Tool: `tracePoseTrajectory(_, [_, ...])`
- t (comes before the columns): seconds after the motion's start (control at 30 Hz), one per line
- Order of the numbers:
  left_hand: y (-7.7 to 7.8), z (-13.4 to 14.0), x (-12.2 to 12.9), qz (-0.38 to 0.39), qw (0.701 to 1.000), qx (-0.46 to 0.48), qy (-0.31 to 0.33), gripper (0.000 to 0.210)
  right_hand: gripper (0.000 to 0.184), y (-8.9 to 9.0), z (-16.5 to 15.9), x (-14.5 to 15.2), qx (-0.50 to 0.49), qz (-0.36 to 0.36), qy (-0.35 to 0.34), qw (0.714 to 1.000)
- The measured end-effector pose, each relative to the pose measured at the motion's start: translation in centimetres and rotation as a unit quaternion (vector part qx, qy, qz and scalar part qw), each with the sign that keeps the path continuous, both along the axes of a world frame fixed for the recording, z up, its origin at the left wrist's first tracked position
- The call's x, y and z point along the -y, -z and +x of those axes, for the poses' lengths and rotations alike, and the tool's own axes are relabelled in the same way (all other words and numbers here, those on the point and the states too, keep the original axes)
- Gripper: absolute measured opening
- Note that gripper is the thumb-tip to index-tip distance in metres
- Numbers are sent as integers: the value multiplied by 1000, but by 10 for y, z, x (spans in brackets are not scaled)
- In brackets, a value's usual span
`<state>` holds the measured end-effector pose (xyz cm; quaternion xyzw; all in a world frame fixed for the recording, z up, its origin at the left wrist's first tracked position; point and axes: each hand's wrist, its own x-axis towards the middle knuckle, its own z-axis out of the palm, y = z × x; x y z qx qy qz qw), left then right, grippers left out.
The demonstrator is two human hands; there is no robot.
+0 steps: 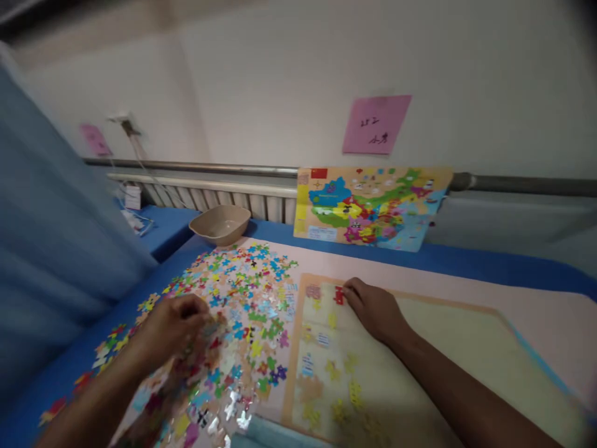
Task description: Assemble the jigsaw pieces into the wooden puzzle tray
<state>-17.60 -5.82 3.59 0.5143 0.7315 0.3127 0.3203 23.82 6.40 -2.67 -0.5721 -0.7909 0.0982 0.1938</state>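
My left hand (180, 326) hovers at the loose jigsaw puzzle pieces (254, 311) on the left. Its fingers are curled together, slightly blurred, and what they hold, if anything, cannot be made out. My right hand (377, 311) is at the upper left of the puzzle board (443, 348), its thumb and forefinger closed at the edge of a red puzzle piece (339, 295). An orange border (295, 348) runs along the board's left and top sides. Several yellow, striped and orange pieces lie inside that border; my forearm covers part of the board.
A printed map picture (373, 208) leans against the rail behind the board. Back left stands a beige bowl (221, 225). Everything rests on a pink sheet over a blue surface (471, 261). A blue curtain (51, 261) hangs left, and a pink note (377, 124) is on the wall.
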Motion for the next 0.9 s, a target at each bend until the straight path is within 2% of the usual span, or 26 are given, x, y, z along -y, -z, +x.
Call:
tracePoseTrajectory(0.07, [14, 57, 5, -27, 992, 73, 99, 17, 26, -1, -1, 1, 11, -6, 9, 1000])
tracePoseTrajectory(0.13, [25, 117, 11, -54, 978, 111, 165, 12, 25, 0, -1, 2, 14, -7, 12, 1000])
tracePoseTrajectory(0.23, [27, 191, 12, -60, 966, 76, 242, 19, 21, 1, 0, 4, 11, -4, 11, 1000])
tracePoseTrajectory(0.37, [15, 247, 3, -60, 927, -93, 360, 24, 20, 0, 1, 5, 7, -5, 4, 1000])
tracePoseTrajectory(0.47, [14, 269, -3, -71, 905, -142, 394, 23, 21, -1, 0, 5, 7, -7, 3, 1000])
tracePoseTrajectory(0.57, [15, 274, -5, -54, 892, -171, 414, 20, 22, -1, 0, 6, 11, -7, 6, 1000])
tracePoseTrajectory(0.67, [7, 254, -4, -21, 899, -205, 386, 23, 24, -1, 1, 5, 18, -10, 10, 1000])
tracePoseTrajectory(0.73, [-2, 225, 0, -3, 919, -208, 334, 23, 25, -3, 1, 6, 16, -14, 5, 1000])
tracePoseTrajectory(0.8, [-8, 189, 12, 20, 951, -159, 266, 20, 27, -5, 2, 6, 5, -16, -6, 1000])
tracePoseTrajectory(0.9, [-6, 135, 41, 11, 974, -81, 213, 20, 33, -6, 2, 2, -8, -13, 0, 1000])
